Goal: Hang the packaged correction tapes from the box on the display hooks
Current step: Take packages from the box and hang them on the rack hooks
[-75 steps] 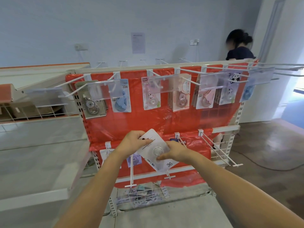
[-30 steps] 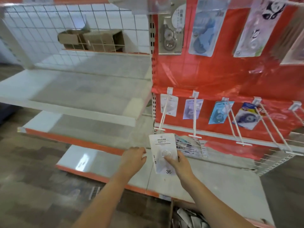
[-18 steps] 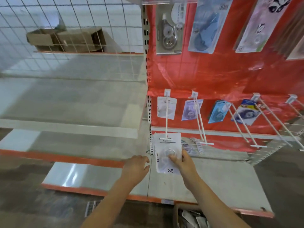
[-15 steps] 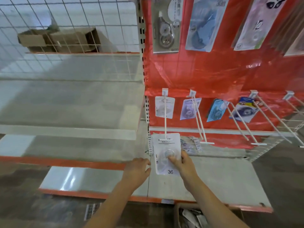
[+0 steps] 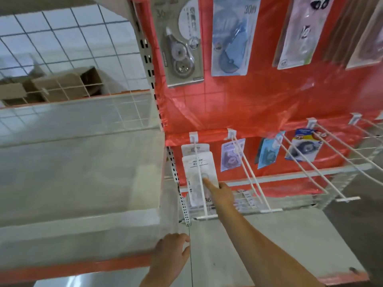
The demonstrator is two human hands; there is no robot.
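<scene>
White carded correction tape pack [image 5: 198, 179], marked "36", is now threaded well along the leftmost white wire hook [image 5: 200, 179], no longer at its tip. Right hand [image 5: 220, 194] presses it with a straight index finger; thumb hidden. Left hand [image 5: 172, 256] hangs relaxed, holding nothing, by the grey shelf [image 5: 83, 183]. Blue pack [image 5: 232, 36] above reads "30m".

Retail shop aisle, stationery section. Slotted gondola upright [image 5: 173, 175] with white peg hooks [image 5: 248, 172] on a red backing sheet [image 5: 259, 100], carded correction tape packs [image 5: 182, 44] hanging in rows. Bare grey shelves [image 5: 78, 172] and wire mesh panel [image 5: 68, 48] alongside
</scene>
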